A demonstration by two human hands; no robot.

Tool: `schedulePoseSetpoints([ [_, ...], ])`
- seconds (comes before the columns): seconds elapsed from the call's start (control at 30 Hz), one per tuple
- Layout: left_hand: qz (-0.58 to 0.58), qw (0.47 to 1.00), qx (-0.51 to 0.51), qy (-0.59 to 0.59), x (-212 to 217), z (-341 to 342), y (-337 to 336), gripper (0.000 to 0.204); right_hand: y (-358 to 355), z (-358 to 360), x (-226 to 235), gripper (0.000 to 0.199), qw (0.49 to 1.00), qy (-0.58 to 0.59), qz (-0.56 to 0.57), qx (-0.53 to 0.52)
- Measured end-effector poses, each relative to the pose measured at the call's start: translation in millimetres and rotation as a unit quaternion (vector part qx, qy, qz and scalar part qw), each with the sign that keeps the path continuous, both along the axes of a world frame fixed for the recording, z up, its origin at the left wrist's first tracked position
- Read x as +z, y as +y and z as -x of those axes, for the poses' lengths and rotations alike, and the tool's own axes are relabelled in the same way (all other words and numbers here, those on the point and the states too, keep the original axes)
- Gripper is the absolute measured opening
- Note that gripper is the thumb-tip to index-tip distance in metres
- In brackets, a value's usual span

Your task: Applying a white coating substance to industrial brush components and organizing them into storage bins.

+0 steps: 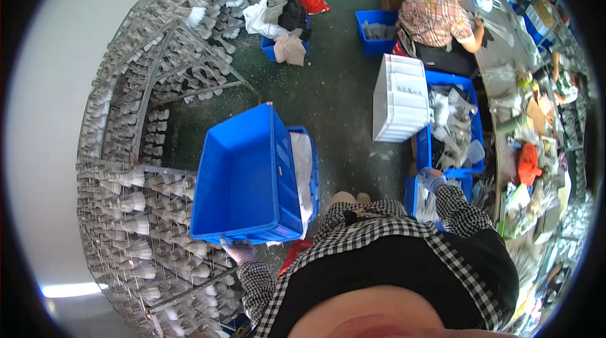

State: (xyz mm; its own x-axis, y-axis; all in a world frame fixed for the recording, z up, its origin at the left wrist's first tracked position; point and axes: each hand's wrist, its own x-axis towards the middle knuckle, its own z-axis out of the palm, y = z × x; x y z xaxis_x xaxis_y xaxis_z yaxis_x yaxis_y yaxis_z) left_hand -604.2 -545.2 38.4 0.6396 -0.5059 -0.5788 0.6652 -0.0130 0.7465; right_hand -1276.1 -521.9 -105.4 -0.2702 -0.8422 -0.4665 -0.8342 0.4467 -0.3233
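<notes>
Head view, left hand (240,251) gripping tilted, empty blue plastic crate (243,177)

She has the empty blue crate (243,174) tipped up, her gloved left hand (238,251) gripping its near rim. Left of the crate stands a big wire rack (136,167) bristling with white shuttlecocks. Right of the crate, her right hand (432,180) reaches into a blue bin (470,124) of white feathers; beyond that, another worker (437,15) sits at a bench
</notes>
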Motion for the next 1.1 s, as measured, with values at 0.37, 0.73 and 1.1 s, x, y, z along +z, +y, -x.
schedulePoseSetpoints([
  [0.37, 0.131, 0.973, -0.118, -0.148, 180.4, 86.1, -310.9, 0.032, -292.3, -20.2, 16.2, 0.034, 0.996, -0.032, 0.024, 0.076],
  [0.73, 0.112, 0.897, -0.347, -0.25, 249.4, 206.9, -558.4, 0.042, -443.3, 39.3, 18.6, 0.032, 0.991, -0.062, 0.055, -0.106],
  [1.1, 0.211, 0.852, -0.345, -0.332, 245.6, 349.4, -784.2, 0.054, -723.9, 139.8, 9.0, 0.036, 0.987, -0.096, 0.093, -0.093],
])
